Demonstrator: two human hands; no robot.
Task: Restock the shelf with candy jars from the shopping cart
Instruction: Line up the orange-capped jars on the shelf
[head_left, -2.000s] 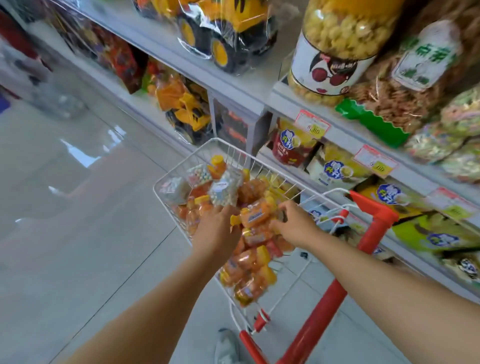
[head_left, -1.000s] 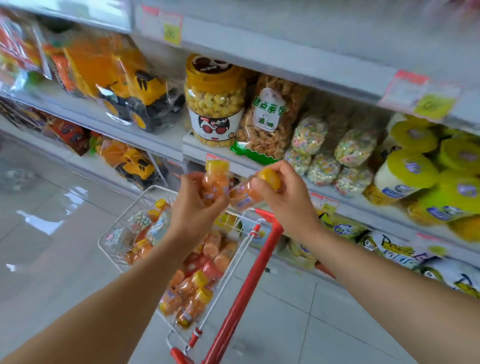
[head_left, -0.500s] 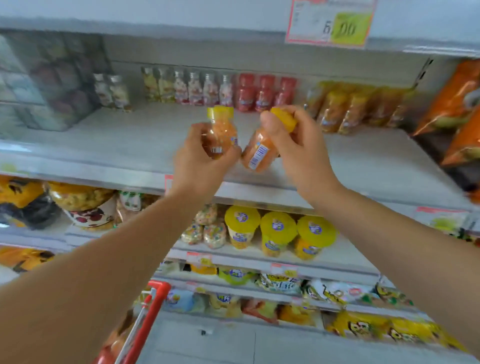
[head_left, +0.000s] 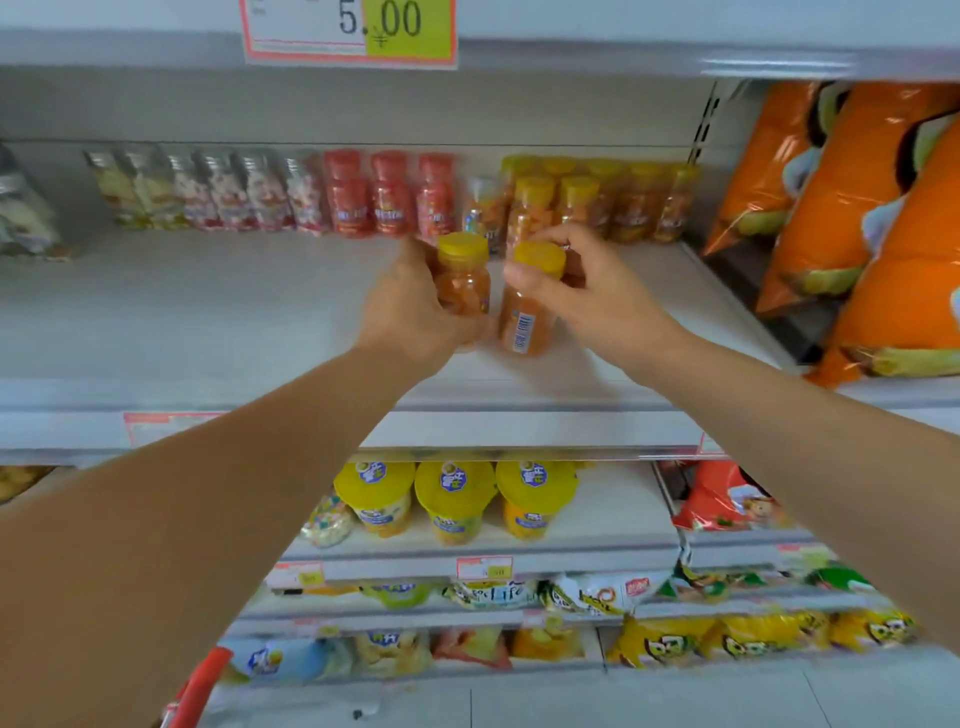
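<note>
My left hand (head_left: 410, 317) grips an orange candy jar with a yellow lid (head_left: 464, 283), held upright over the grey shelf (head_left: 208, 322). My right hand (head_left: 597, 299) holds a second orange jar (head_left: 524, 322) by its yellow lid, right beside the first. Both jars hover in front of a row of matching yellow-lidded jars (head_left: 597, 202) standing at the back of the shelf. Only the red handle of the shopping cart (head_left: 200, 691) shows at the bottom left.
Red-lidded jars (head_left: 387, 195) and pale candy packs (head_left: 208, 195) line the shelf's back to the left. Large orange snack bags (head_left: 857, 218) stand at the right. The upper shelf edge carries a price tag (head_left: 348, 31). Yellow-lidded tubs (head_left: 452, 499) sit on the shelf below.
Both hands lifted a jar each out of the cart up to the shelf and have now moved further in over it, towards the yellow-lidded row. The view rose with them.
</note>
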